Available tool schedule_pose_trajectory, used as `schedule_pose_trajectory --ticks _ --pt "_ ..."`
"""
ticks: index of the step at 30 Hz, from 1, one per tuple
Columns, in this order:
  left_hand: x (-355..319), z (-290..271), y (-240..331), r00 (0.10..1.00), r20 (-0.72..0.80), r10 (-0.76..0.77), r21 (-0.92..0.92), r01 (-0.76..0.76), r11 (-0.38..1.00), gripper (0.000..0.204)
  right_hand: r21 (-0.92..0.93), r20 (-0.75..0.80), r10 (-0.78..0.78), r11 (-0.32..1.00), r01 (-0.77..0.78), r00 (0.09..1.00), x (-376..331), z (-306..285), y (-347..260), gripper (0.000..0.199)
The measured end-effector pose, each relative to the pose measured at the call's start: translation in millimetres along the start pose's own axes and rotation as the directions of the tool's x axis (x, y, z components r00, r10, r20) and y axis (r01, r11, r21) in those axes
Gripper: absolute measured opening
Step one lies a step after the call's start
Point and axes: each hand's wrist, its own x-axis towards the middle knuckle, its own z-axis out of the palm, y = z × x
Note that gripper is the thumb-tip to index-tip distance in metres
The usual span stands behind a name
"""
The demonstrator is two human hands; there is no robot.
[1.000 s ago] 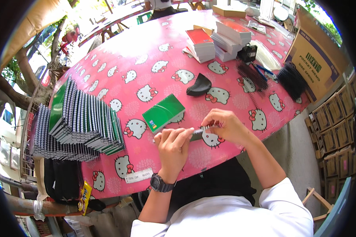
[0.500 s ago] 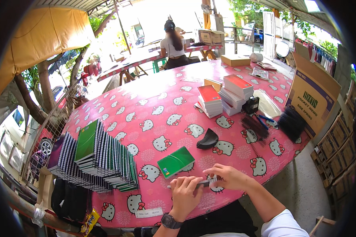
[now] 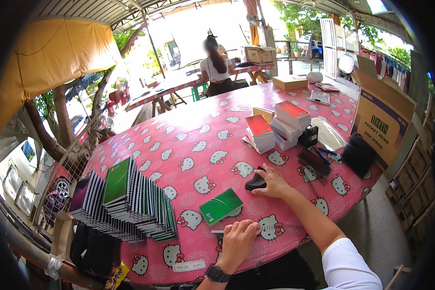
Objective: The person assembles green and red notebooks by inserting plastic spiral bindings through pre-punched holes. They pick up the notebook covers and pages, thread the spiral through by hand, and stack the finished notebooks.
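My left hand (image 3: 239, 244), wearing a dark watch, is closed over a small notebook (image 3: 216, 233) near the table's front edge. Only a thin edge of this notebook shows past the fingers. A thin spiral wire (image 3: 287, 226) reaches out to the right from that hand along the tabletop. Farther forward, my right hand (image 3: 274, 183) grips a black wedge-shaped piece (image 3: 254, 183), fingers on its far side and thumb on its near side. A green-covered pad (image 3: 221, 206) lies flat between the hands and the notebook stacks.
Stacks of spiral notebooks (image 3: 139, 200) stand at left. Red-topped paper blocks (image 3: 259, 126) sit farther back. Right of them are a black spring heap (image 3: 356, 157), blue-handled pliers (image 3: 327, 151) and a large carton (image 3: 384, 118). Beyond, a person (image 3: 217, 67) sits at another table.
My right hand has left the left hand and the spiral wire and moved forward onto the black wedge-shaped piece. The left hand stays on the notebook. The view has shifted slightly.
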Motion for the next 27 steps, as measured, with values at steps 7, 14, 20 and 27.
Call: schedule_pose_trajectory --ticks 7,14,20,27 --pt "2 -5 4 0.999 -0.020 0.033 -0.009 -0.033 0.999 0.021 -0.048 0.021 -0.026 0.998 0.027 0.999 2 3 -5 0.068" --pt "2 -5 3 0.998 -0.052 0.018 -0.041 -0.020 0.999 0.021 0.460 0.128 -0.048 0.888 -0.016 0.991 -63 -36 -8 0.057" --pt "0 0 -7 0.997 -0.051 0.052 0.008 -0.051 0.999 0.027 0.839 0.299 -0.035 0.486 -0.245 0.953 -115 -54 -12 0.076" --pt "-22 -10 -21 0.998 -0.068 0.006 0.024 -0.004 1.000 0.024 0.928 0.241 -0.346 0.357 -0.111 0.906 -132 -57 -42 0.070"
